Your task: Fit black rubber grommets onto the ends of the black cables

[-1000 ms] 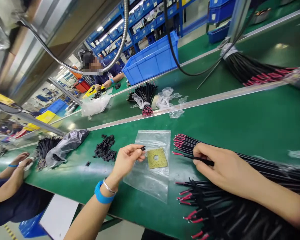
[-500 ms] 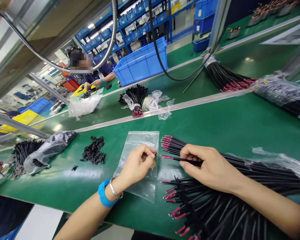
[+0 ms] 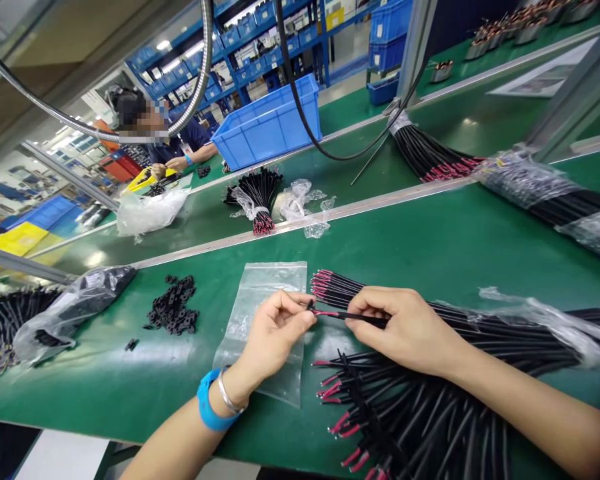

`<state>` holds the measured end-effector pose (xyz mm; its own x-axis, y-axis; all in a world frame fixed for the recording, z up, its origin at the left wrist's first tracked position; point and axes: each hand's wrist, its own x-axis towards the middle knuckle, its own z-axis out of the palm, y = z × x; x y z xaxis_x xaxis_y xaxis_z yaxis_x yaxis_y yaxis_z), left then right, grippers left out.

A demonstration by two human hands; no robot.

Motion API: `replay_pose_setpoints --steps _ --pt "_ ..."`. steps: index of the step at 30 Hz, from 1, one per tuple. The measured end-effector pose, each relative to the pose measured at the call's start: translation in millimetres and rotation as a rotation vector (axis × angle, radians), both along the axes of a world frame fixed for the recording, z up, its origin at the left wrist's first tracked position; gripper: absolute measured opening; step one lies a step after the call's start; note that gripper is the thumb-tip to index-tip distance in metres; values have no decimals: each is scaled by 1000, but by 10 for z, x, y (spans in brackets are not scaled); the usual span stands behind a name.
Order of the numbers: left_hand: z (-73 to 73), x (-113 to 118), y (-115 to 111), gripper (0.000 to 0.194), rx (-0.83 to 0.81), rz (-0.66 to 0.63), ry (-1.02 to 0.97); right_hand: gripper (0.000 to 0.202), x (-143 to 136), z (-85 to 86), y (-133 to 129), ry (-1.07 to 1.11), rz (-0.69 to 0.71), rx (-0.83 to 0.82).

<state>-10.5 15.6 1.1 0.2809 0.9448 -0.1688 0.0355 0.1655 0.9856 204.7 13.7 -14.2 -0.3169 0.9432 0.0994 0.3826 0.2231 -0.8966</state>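
My left hand [image 3: 281, 325] pinches a small black plastic part [image 3: 311, 305] between thumb and fingers, above a clear zip bag [image 3: 253, 293]. Closed around a black cable [image 3: 370, 320] is my right hand [image 3: 405, 327]. The cable's stripped red end [image 3: 326, 313] meets the black part at my left fingertips; whether it sits inside cannot be seen. Under and beyond my right hand lies a bundle of black cables [image 3: 450, 313] with red ends. Nearer to me spreads a second cable pile [image 3: 430, 413]. Left of the bag is a heap of small black parts [image 3: 174, 307].
A single black part [image 3: 131, 345] lies apart from the heap. A bagged bundle [image 3: 75, 313] rests at the left. Behind the metal rail are a tied cable bundle [image 3: 256, 197], crumpled plastic [image 3: 303, 203] and a blue crate [image 3: 270, 127]. A person [image 3: 175, 143] works across the bench.
My hands have come together, so the red cable end now reaches the small black part in my left fingers. The whole view has shifted slightly, moving the bench things leftward.
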Motion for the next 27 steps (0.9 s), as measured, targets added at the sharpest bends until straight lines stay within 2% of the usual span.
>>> replay_pose_setpoints --steps 3,6,8,11,13,20,24,27 --pt "-18 44 -20 33 9 -68 28 10 12 28 -8 4 40 42" --pt "-58 108 -6 50 -135 -8 -32 9 37 34 -9 -4 67 77" --pt "-89 144 10 49 -182 17 -47 11 58 19 -6 -30 98 87" --pt "-132 181 24 31 -74 36 5 15 83 -12 -1 -84 146 130" --pt "-150 205 19 27 5 68 47 16 90 -26 4 -98 165 149" --pt "-163 337 -48 29 -37 41 109 21 88 -63 5 -111 245 144" --pt "-188 349 -82 26 52 46 199 22 96 -88 -6 -134 246 127" --pt "-164 269 -87 25 103 -31 219 22 93 -81 -7 -128 246 101"
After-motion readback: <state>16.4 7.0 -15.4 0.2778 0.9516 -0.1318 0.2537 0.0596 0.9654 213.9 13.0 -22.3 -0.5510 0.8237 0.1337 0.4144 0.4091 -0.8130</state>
